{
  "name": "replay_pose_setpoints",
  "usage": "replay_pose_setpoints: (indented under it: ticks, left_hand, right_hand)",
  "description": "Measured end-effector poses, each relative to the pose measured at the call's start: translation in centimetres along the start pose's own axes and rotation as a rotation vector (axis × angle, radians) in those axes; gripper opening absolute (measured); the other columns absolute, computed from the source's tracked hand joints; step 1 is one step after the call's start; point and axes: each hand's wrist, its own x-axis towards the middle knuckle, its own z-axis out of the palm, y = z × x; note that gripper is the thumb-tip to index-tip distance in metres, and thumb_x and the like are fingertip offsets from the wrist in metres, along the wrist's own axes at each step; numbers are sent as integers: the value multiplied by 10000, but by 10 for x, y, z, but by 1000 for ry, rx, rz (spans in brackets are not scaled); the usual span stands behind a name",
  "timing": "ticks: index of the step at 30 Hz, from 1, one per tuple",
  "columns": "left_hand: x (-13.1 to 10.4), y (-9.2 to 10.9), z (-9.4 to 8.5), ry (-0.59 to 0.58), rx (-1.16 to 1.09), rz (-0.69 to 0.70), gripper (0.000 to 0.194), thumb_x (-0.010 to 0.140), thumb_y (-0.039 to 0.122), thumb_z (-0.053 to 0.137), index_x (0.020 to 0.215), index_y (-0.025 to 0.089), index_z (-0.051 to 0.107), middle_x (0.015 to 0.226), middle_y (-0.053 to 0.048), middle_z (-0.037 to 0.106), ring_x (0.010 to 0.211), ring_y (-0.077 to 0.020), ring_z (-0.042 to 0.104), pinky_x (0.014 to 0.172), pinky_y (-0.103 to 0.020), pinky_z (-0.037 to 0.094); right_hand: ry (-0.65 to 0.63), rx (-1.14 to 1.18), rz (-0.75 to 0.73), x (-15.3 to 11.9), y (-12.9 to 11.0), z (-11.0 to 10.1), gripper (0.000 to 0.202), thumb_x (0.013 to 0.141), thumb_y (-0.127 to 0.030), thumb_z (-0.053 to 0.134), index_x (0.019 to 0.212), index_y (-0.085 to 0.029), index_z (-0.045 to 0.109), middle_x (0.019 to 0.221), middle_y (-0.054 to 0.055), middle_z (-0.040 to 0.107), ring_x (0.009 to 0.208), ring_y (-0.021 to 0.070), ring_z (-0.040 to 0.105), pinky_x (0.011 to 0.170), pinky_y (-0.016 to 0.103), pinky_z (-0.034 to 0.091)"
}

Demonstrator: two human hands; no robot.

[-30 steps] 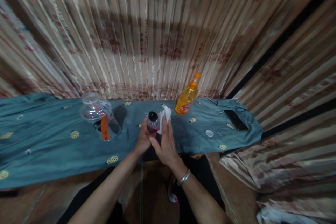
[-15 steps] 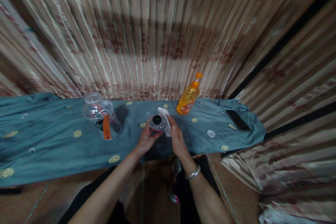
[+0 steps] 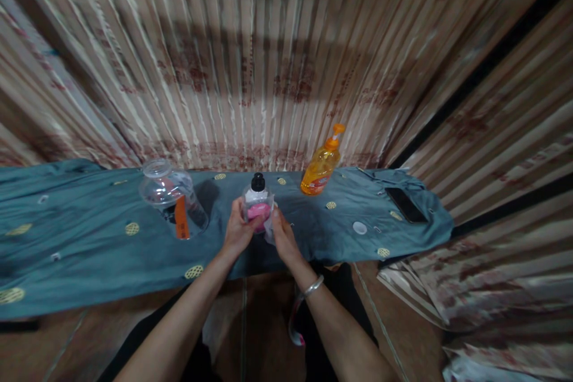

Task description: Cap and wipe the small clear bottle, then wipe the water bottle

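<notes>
Tilted round now, the small bottle [image 3: 258,206] shows me its side and a pink patch, where half a second ago its black cap [image 3: 258,182] was pointing up at my face! Down slides the tissue [image 3: 270,231] too, lower along the bottle's flank than it was.

So where are we? Midway, I'd judge: cap on, bottle in my grip, tissue against its right side. How much of the surface has been gone over, and how much is left, I cannot tell; no mark shows it. Over on the cloth-covered worktop [image 3: 107,256], the big clear bottle [image 3: 172,194] stands to the left and the orange pump bottle [image 3: 320,171] to the right, neither in hand.

And the pose! Both forearms reach forward and close in on each other, meeting at the small bottle near the middle of the worktop. My left hand [image 3: 239,224] curls round its left side, thumb across the front by the pink patch. My right hand [image 3: 285,236], silver bracelet [image 3: 313,286] behind it at the wrist, presses the tissue in with fingers together, their tips partly hidden. Whether the bottle's base touches the cloth, I can't see.
</notes>
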Motion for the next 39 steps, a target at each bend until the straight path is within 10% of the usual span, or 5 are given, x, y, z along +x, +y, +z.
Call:
replay_pose_setpoints:
  ticks: [5,10,16,29,39]
  left_hand:
    - [-9,-12,2,-33,60,128,662,802,430,804,1379,236,545,1284,-104,742,1189,-298,732,1108,-493,557]
    - [-39,-34,0,-150,97,210,941,867,390,747,1672,199,299,1762,-227,361,1665,-380,318,1353,-612,255]
    - [-65,-30,4,-255,49,221,917,924,399,707,1719,216,287,1788,-189,346,1699,-368,235,1387,-601,183]
    - [-35,-26,-14,-210,74,129,604,922,312,683,1512,270,560,1519,-149,635,1390,-319,635,1159,-572,543]
    - [16,13,-6,-256,-218,-72,1045,590,230,886,1565,298,517,1643,-128,562,1550,-373,503,1213,-513,476]
  right_hand:
    - [41,-182,-261,-14,-22,9,785,1074,-705,382,1708,-242,363,1764,108,408,1669,274,315,1378,516,257]
    - [59,-385,-298,-8,-23,11,829,1080,-619,435,1761,-225,174,1836,128,221,1728,312,67,1377,614,196]
    - [56,-442,-322,-15,-16,19,910,1080,-571,477,1770,-220,-1,1861,141,76,1728,317,-33,1370,644,188]
    - [89,-204,-165,-9,17,1,759,978,-501,642,1645,-205,433,1638,157,574,1494,290,576,1276,488,437]
    - [-39,-213,-168,5,9,-11,757,887,-401,728,1582,-201,506,1503,149,686,1352,308,679,1196,481,511]
